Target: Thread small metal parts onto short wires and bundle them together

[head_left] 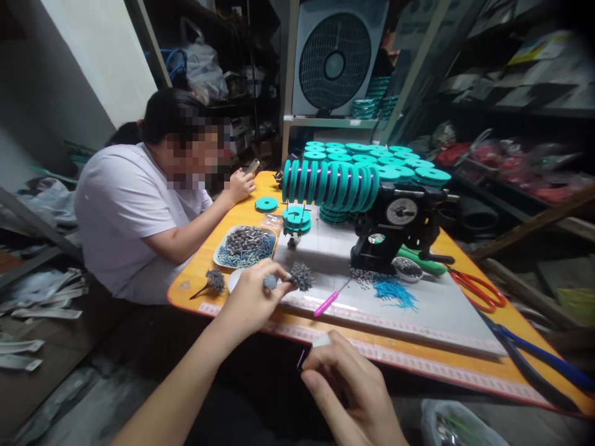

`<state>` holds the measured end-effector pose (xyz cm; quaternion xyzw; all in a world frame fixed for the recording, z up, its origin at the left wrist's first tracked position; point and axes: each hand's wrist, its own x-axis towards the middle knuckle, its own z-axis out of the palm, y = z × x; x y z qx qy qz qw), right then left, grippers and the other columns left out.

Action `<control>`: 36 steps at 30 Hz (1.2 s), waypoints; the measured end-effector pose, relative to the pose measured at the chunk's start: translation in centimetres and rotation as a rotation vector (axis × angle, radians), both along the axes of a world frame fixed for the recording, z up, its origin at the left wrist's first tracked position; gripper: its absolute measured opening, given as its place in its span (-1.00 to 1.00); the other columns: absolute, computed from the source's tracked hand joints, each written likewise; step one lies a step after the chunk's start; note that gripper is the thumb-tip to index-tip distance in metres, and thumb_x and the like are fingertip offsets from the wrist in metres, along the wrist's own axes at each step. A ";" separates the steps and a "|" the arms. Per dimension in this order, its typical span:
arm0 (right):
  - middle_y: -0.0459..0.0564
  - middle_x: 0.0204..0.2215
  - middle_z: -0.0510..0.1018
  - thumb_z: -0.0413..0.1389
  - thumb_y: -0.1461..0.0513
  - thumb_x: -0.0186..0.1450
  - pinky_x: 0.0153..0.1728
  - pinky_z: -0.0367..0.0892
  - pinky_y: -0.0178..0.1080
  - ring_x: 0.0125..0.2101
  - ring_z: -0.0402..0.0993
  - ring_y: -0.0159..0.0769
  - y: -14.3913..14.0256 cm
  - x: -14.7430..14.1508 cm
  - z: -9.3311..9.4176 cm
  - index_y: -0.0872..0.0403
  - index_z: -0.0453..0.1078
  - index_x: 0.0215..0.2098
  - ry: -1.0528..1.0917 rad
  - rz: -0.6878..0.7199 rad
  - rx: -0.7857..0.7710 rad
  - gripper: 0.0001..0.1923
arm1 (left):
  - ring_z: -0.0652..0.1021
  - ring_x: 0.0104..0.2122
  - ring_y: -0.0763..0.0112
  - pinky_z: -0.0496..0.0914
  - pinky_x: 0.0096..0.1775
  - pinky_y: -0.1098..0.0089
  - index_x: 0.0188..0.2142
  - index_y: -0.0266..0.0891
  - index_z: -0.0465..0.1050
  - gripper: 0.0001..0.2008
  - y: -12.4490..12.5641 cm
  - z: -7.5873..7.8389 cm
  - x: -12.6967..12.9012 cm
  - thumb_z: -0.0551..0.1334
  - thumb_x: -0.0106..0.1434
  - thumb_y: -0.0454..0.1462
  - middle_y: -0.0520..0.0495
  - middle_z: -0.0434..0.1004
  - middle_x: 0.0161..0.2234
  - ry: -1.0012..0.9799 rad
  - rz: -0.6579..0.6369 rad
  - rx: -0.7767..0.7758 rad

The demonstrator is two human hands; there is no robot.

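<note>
My left hand [253, 296] is raised over the near left part of the orange table [465, 365] and pinches a grey bristly cluster of small pieces [301, 275]. My right hand [344, 387] is closer to me, below the table's front edge, with fingers curled around a small white piece and a thin purple wire [301, 359]. A pink-handled tool [328, 303] lies on the white mat [437, 306] between the hands. A second grey cluster [215, 280] lies on the table left of my left hand.
A person in a white shirt [125, 210] sits at the left, hand on the table. A tray of grey and blue pieces [245, 246], a black winding machine [395, 232] with teal spools [330, 183], red scissors [478, 290] and blue pliers [543, 359] are on the table.
</note>
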<state>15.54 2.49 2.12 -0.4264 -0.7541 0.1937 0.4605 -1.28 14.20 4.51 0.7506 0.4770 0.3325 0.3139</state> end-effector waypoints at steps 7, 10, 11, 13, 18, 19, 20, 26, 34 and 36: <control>-0.19 -0.45 0.54 0.15 0.29 0.35 -0.11 0.44 -0.45 -0.46 0.45 -0.58 -0.2 -0.9 -0.4 0.04 0.49 -0.29 0.048 -0.156 0.037 -0.93 | 0.01 -0.65 0.67 -0.06 -0.61 0.55 -0.31 -0.22 0.29 -0.63 -7.5 -2.9 -1.7 0.35 0.17 -0.02 0.22 0.00 -0.60 -0.574 0.069 -0.633; -0.20 -0.44 0.55 0.19 0.28 0.33 0.03 0.41 -0.42 -0.42 0.48 -0.58 -0.1 -1.4 -0.1 0.02 0.53 -0.31 0.079 -0.216 0.029 -0.93 | -0.01 -0.64 0.72 -0.10 -0.59 0.58 -0.29 -0.25 0.31 -0.50 -9.7 -3.5 -1.3 0.45 0.03 0.03 0.24 0.00 -0.60 -0.740 0.172 -0.727; -0.18 -0.45 0.53 0.20 0.28 0.32 -0.10 0.44 -0.46 -0.43 0.47 -0.58 0.0 -1.5 0.1 0.03 0.54 -0.32 0.096 -0.222 0.024 -0.92 | -0.01 -0.63 0.73 -0.10 -0.58 0.60 -0.28 -0.26 0.34 -0.48 -10.2 -3.6 -1.1 0.47 0.00 0.03 0.23 0.04 -0.60 -0.760 0.217 -0.723; -0.13 -0.50 0.49 0.21 0.28 0.30 -0.39 0.38 -0.51 -0.46 0.43 -0.56 0.0 -1.8 0.4 0.04 0.57 -0.34 0.128 -0.210 0.023 -0.91 | 0.01 -0.61 0.73 -0.06 -0.58 0.61 -0.28 -0.28 0.39 -0.49 -10.9 -3.6 -0.9 0.50 -0.03 -0.01 0.19 0.10 -0.58 -0.779 0.300 -0.681; -0.11 -0.54 0.47 0.20 0.31 0.30 -0.50 0.28 -0.52 -0.50 0.39 -0.55 -0.1 -2.1 0.8 0.07 0.57 -0.36 0.132 -0.199 0.029 -0.89 | 0.21 -0.57 0.63 0.16 -0.54 0.59 -0.35 -0.27 0.44 -0.75 -11.2 -4.0 -1.5 0.42 0.14 -0.17 0.08 0.27 -0.53 -0.608 0.238 -0.503; -0.11 -0.54 0.47 0.18 0.30 0.31 -0.50 0.28 -0.52 -0.50 0.39 -0.55 -0.1 -2.1 0.8 0.08 0.55 -0.38 0.126 -0.204 0.021 -0.88 | 0.28 -0.53 0.59 0.23 -0.48 0.58 -0.39 -0.28 0.43 -0.79 -11.2 -4.1 -1.6 0.39 0.17 -0.20 0.04 0.33 -0.50 -0.566 0.217 -0.437; -0.10 -0.53 0.47 0.17 0.30 0.32 -0.50 0.29 -0.52 -0.49 0.39 -0.55 -0.2 -2.1 0.7 0.09 0.54 -0.39 0.119 -0.208 0.004 -0.87 | 0.34 -0.48 0.55 0.28 -0.43 0.57 -0.45 -0.28 0.42 -0.80 -11.2 -4.2 -1.6 0.37 0.17 -0.23 0.01 0.36 -0.47 -0.549 0.207 -0.369; -0.06 -0.47 0.42 0.11 0.27 0.34 -0.51 0.27 -0.53 -0.45 0.36 -0.55 -0.7 -2.0 0.1 0.12 0.47 -0.40 0.070 -0.158 -0.121 -0.84 | 0.34 -0.52 0.52 0.27 -0.48 0.52 -0.47 -0.29 0.46 -0.68 -12.5 -5.3 -0.5 0.52 -0.06 -0.17 0.02 0.35 -0.53 -0.814 0.417 -0.509; -0.08 -0.46 0.39 0.16 0.34 0.32 -0.46 0.28 -0.54 -0.45 0.35 -0.59 -0.6 -1.8 -0.3 0.10 0.55 -0.26 0.063 -0.099 -0.002 -0.89 | 0.19 -0.59 0.74 0.11 -0.56 0.63 -0.46 -0.32 0.38 -0.47 -13.2 -2.8 1.2 0.59 -0.20 -0.04 0.15 0.23 -0.58 -1.063 0.583 -0.690; -0.07 -0.46 0.38 0.17 0.38 0.30 -0.43 0.28 -0.52 -0.45 0.34 -0.58 -0.6 -1.9 -0.4 0.10 0.56 -0.24 0.024 -0.095 0.056 -0.86 | 0.17 -0.60 0.75 0.11 -0.59 0.65 -0.48 -0.32 0.34 -0.46 -12.9 -2.3 1.2 0.60 -0.21 -0.08 0.17 0.20 -0.58 -1.114 0.583 -0.704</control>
